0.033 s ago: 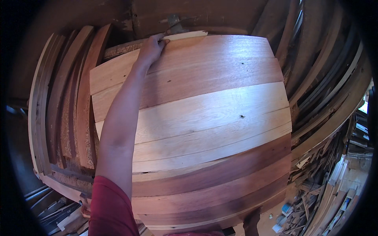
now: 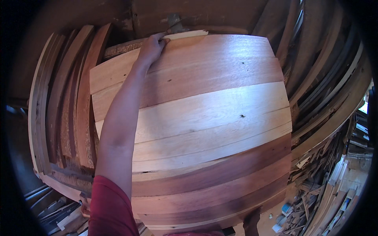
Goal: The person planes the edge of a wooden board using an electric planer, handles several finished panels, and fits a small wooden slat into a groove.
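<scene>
A broad wooden panel (image 2: 208, 114), built of glued boards in pale and reddish-brown tones, fills the middle of the head view. My left hand (image 2: 152, 49) is closed over its far edge, the thumb on the panel's face and the fingertips hidden behind. A pale wood strip (image 2: 187, 34) lies along that edge just right of the hand. At the near right edge, my right hand (image 2: 251, 223) is in deep shadow. It appears to grip the panel there, with most of its fingers hidden.
Several thick boards (image 2: 84, 94) stand at the left. Long planks (image 2: 327, 78) lean at the right, above a heap of offcuts (image 2: 311, 196). A brown wall (image 2: 220, 13) rises behind the panel. More scrap wood (image 2: 59, 214) lies at the lower left.
</scene>
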A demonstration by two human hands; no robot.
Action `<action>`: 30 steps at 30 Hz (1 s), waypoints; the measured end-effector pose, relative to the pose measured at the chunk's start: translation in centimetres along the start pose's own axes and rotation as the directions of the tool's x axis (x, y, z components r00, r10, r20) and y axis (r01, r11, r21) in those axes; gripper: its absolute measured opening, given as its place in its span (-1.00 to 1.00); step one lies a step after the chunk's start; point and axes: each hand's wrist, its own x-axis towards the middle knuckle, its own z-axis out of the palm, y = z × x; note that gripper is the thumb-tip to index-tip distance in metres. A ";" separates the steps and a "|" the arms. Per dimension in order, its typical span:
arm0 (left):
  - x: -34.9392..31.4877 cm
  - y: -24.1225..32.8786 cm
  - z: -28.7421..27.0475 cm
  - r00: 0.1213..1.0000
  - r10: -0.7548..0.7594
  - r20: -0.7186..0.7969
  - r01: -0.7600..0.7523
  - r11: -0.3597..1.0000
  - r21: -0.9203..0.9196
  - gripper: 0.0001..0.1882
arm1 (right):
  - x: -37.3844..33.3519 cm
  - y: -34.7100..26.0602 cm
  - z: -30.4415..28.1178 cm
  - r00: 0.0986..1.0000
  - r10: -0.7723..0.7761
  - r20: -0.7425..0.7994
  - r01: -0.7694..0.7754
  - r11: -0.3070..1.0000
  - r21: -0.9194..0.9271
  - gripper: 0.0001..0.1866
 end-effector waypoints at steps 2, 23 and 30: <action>0.1 -0.3 0.4 0.999 0.021 -0.029 -0.021 1.000 0.018 -0.63 | -0.9 -1.1 1.1 0.999 0.036 -0.011 -0.036 0.999 -0.022 -0.06; 3.7 2.8 1.5 0.979 -0.197 0.045 0.188 0.969 0.160 -0.07 | 1.8 2.0 -2.6 0.995 0.013 0.101 -0.017 0.999 0.040 -0.10; 4.6 2.2 1.5 0.956 -0.256 0.143 0.213 0.941 0.264 -0.04 | 1.6 1.5 -2.3 0.988 0.025 0.151 -0.040 0.995 0.096 -0.12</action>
